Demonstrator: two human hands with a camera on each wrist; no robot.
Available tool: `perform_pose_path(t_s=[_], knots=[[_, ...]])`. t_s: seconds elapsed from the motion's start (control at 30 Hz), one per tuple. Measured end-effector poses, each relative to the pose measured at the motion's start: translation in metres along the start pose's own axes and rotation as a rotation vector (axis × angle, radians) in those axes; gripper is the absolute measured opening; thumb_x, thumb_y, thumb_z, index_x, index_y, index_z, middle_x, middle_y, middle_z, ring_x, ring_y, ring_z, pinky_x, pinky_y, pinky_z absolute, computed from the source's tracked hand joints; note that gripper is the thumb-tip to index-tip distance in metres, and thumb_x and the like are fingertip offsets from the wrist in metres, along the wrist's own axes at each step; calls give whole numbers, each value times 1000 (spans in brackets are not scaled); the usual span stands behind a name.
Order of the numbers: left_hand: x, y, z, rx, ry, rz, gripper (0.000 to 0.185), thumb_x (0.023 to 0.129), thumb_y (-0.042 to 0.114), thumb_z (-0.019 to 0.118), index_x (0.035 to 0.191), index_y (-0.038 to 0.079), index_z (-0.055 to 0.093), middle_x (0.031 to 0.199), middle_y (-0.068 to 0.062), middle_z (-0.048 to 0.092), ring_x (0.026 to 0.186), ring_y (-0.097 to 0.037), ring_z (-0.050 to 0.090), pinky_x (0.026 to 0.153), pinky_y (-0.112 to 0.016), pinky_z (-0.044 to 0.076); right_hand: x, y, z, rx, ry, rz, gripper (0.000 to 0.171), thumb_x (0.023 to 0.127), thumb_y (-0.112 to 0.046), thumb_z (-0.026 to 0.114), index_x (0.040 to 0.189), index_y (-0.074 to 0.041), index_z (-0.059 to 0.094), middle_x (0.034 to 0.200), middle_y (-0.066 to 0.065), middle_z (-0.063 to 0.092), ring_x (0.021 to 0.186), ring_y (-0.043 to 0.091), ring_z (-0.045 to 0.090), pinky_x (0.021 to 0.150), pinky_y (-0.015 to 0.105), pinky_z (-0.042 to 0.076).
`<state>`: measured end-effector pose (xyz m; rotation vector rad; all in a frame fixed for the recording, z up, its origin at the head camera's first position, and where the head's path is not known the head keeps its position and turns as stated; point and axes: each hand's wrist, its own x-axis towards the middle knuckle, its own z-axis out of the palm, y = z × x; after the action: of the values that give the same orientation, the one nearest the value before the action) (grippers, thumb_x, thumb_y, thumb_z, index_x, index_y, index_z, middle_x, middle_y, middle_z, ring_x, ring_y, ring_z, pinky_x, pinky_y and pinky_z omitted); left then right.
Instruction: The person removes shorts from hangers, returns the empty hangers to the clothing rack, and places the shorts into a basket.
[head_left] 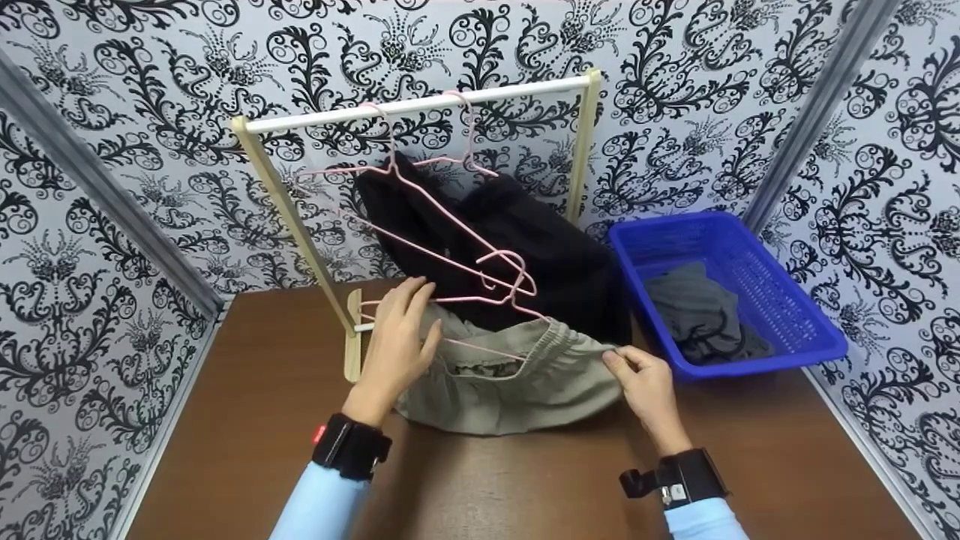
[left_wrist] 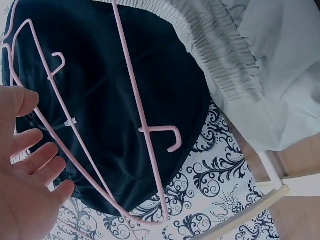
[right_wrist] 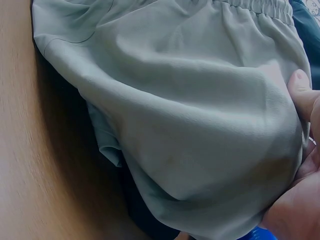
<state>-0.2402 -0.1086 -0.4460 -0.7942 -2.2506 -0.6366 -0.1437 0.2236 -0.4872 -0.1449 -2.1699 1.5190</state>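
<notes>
Nearest you, your right hand (head_left: 646, 382) pinches the right end of the elastic waistband of the grey-green shorts (head_left: 517, 382), thumb and fingers closed tight on the fabric; the right wrist view shows only a fingertip at the frame edge, the rest cut off. The shorts lie bunched on the brown worktop (head_left: 247, 450), waistband facing away from you, their lower part folded under so you cannot make out the legs. Your left hand (head_left: 394, 341) has a wide, loose grip: fingers straight and spread, holding nothing, resting at the left end of the waistband beside the lower bar of a pink hanger (head_left: 450, 300). Whether the fingertips touch the wire is hard to tell. In the head view a 2nd pink hanger (head_left: 409, 169) hooks onto the white rail (head_left: 420, 103) of the wooden rack (head_left: 289, 217); the wires cross, so their outlines blur together. Behind them hangs a black garment (head_left: 525, 247), its shape unclear. To the right sits a blue basket (head_left: 757, 292) with grey clothing (head_left: 694, 311) crumpled inside, against patterned walls (head_left: 675, 90).
</notes>
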Motion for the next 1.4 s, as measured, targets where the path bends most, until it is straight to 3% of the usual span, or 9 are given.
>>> perform_pose_path(t_s=[0.3, 0.57, 0.77, 0.93, 1.13, 1.4], knots=[[4, 1, 6, 4, -80, -40, 49, 94, 15, 71, 138, -3, 60, 136, -23, 61, 129, -39, 55, 115, -56, 35, 2, 1, 1, -20, -3, -47, 17, 90, 2, 75, 74, 4, 68, 64, -3, 49, 58, 3, 42, 57, 17, 35], [4, 4, 10, -23, -93, -73, 39, 98, 21, 69, 131, -1, 66, 117, -16, 68, 109, -36, 62, 107, -54, 42, 12, 42, 3, -27, -11, -68, 21, 91, -5, 77, 71, -7, 69, 63, -8, 48, 57, 4, 43, 55, 19, 34], [4, 6, 14, -25, -67, -77, 32, 98, 25, 71, 120, 2, 72, 103, -11, 68, 96, -32, 57, 90, -49, 43, 12, 42, 4, -21, -5, -74, 20, 91, -6, 77, 72, -7, 70, 63, -8, 49, 57, 4, 44, 55, 18, 35], [3, 6, 17, -62, -31, -80, 26, 95, 30, 74, 102, 5, 75, 85, -7, 58, 82, -28, 51, 78, -46, 41, 12, 41, 5, -10, 2, -71, 17, 91, -5, 77, 75, -5, 73, 64, -7, 51, 58, 4, 45, 55, 18, 36], [3, 8, 17, -110, 2, -115, 24, 93, 31, 74, 88, 8, 74, 79, -6, 55, 77, -27, 51, 74, -46, 40, 12, 41, 5, 32, 0, -41, 12, 91, -4, 77, 79, -4, 76, 67, -7, 57, 61, 4, 50, 57, 18, 40], [1, 8, 17, -118, 40, -136, 18, 89, 24, 78, 82, 9, 71, 75, -8, 53, 75, -28, 51, 71, -46, 37, 12, 41, 5, 80, 9, -52, 8, 91, 1, 75, 84, -1, 79, 78, -2, 69, 70, 6, 59, 65, 17, 46]])
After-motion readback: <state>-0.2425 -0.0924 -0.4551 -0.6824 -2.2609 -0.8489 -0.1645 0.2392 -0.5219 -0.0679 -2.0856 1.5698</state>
